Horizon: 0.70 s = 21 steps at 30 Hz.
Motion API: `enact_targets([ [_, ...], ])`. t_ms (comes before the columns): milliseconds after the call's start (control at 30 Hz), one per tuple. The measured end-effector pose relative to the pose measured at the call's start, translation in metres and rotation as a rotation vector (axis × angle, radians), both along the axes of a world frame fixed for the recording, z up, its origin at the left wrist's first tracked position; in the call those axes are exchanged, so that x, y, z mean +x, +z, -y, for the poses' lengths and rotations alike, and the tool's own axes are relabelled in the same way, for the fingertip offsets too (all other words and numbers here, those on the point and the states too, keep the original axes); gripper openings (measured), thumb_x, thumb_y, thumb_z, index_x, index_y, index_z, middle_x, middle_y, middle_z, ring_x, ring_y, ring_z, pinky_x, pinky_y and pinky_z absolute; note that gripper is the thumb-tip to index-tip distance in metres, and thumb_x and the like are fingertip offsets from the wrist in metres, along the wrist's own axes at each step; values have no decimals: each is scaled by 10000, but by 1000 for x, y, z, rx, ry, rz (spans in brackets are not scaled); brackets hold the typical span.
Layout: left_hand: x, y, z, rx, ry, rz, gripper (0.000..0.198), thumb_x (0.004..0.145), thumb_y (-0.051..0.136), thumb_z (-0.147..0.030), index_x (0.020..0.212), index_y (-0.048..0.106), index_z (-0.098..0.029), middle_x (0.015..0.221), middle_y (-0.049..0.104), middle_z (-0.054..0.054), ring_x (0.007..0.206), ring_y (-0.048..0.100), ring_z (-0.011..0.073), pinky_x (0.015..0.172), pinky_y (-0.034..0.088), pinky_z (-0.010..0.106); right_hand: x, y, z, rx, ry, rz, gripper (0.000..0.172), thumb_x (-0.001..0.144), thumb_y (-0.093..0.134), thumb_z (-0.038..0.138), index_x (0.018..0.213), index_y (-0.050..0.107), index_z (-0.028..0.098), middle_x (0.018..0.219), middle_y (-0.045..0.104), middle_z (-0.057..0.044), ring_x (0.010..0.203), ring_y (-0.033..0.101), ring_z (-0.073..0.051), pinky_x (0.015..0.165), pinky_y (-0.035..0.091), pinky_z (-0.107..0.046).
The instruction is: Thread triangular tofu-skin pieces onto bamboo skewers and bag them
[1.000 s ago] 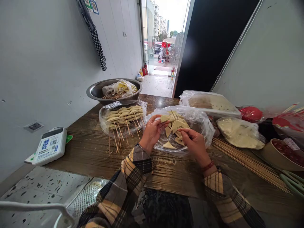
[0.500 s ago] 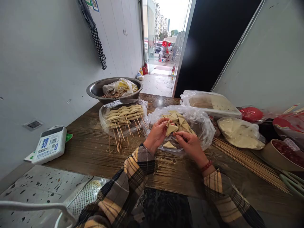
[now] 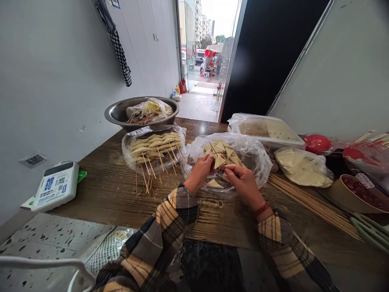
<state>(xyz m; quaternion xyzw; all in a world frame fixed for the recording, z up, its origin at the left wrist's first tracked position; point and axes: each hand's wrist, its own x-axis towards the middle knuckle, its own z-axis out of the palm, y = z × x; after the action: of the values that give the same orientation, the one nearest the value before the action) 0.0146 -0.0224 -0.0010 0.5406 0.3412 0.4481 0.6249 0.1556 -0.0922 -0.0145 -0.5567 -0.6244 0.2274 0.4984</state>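
My left hand [image 3: 202, 168] is closed, its thumb and fingers pinching a pale beige triangle of tofu sheet [image 3: 219, 161]. A thin bamboo skewer [image 3: 213, 147] shows at that triangle, its tip sticking out beyond the fingers. Close by on the right, my right hand [image 3: 243, 178] has its thumb and forefinger pressed together at what looks like the skewer's lower end; the fingers partly cover it. Both hands are over an open plastic bag [image 3: 257, 156] of loose triangles [image 3: 229, 152]. One single triangle [image 3: 214, 183] lies at the bag's near edge.
Left of the hands, a bag holds skewered triangles [image 3: 154, 146], sticks pointing toward me. Behind it stands a metal basin [image 3: 111, 117]. To the right are bare skewers [image 3: 313, 202], a bag of pale sheets [image 3: 304, 168], a lidded tray [image 3: 267, 127] and a tub [image 3: 343, 188].
The whole view has shifted slightly. My hands stay close together over the bag, and the held triangle has turned a little between the fingers.
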Motion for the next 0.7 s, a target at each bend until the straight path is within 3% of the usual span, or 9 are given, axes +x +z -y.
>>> enact_targets([
  [167,-2,2,2,-241,-139,286,287,877,474,-384,807,634,-156,705,634,48,594,569,134,548,449,247,2,1,-1,-7,-4,-11,265,839,561,354,916,730,165,819,737,-42,693,636,-168,624,489,-270],
  [333,-6,-2,-2,-242,-223,319,239,768,680,-344,815,642,-113,743,643,43,610,592,107,600,492,227,2,3,-1,10,-8,-10,258,836,567,340,932,738,172,921,747,-60,805,665,-192,729,512,-303],
  [433,-9,-4,-6,-299,-173,348,150,729,717,-213,809,635,-115,754,659,35,613,609,96,613,508,215,3,4,0,13,-45,-25,288,844,557,357,961,741,169,858,744,-57,774,663,-192,674,514,-292],
  [567,-15,-2,-12,-361,-46,398,54,814,598,-140,850,618,-105,852,707,95,713,674,141,648,534,233,7,4,2,26,-70,-52,324,856,542,382,986,741,162,754,725,-44,691,649,-173,576,494,-258],
  [700,-22,3,-16,-354,20,451,95,863,514,-130,925,582,-107,926,717,147,787,703,185,730,545,283,8,3,4,6,-27,-30,305,857,556,374,983,744,169,843,746,-54,736,667,-178,622,513,-264],
])
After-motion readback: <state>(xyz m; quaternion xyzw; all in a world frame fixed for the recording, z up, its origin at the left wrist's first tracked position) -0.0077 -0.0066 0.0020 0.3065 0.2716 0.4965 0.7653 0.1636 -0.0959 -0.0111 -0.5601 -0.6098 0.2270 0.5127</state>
